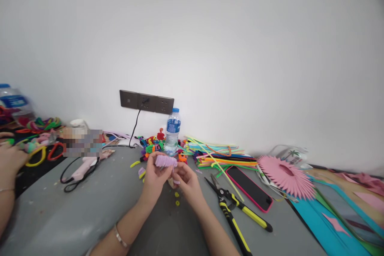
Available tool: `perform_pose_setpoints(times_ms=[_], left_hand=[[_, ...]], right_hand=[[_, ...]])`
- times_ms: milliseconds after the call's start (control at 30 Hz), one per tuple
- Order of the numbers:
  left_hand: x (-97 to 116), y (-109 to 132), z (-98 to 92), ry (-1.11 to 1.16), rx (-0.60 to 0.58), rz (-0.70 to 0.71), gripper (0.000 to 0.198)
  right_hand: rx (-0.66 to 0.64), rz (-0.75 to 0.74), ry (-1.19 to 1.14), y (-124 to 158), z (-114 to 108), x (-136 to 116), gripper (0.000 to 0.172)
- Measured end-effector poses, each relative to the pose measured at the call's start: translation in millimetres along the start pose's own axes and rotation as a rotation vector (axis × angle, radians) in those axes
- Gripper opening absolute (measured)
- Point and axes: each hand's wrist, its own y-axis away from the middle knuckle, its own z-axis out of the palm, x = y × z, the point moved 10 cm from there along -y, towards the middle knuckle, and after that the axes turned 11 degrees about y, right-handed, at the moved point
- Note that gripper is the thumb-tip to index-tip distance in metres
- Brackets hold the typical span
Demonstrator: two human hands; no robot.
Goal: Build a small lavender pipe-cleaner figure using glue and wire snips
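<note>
Above the middle of the grey table, my left hand [154, 180] grips a lilac pipe cleaner coil [165, 161], wound into a thick ribbed roll. My right hand [186, 180] is closed at the coil's right end, its fingertips pinching a lilac end there. A short lilac piece shows by my right thumb. Small yellow coiled bits [177, 199] lie on the table beneath my hands. Part of the roll is hidden behind my fingers.
Right of my hands lie yellow-black pruning shears [231, 204], a pink-edged phone [250, 188] and pipe cleaners [222, 156]. A water bottle [173, 132] stands behind. A corded pink glue gun [84, 168] lies left. Another person's hand [12, 160] is far left.
</note>
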Motion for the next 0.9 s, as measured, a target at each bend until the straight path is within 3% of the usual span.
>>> perform_pose_setpoints(times_ms=[300, 633, 900], left_hand=[[4.3, 1.4, 4.4, -0.032, -0.044, 0.046, 0.051], [-0.3, -2.8, -4.3, -0.092, -0.026, 0.033, 0.04], [1.9, -2.6, -2.0, -0.093, -0.03, 0.014, 0.044]], right_hand=[[-0.023, -0.014, -0.024, -0.3, 1.7, 4.9, 0.041], [-0.033, -0.094, 0.065, 3.0, 6.2, -2.6, 0.032], [0.004, -0.083, 0.079, 3.8, 5.0, -5.6, 0.039]])
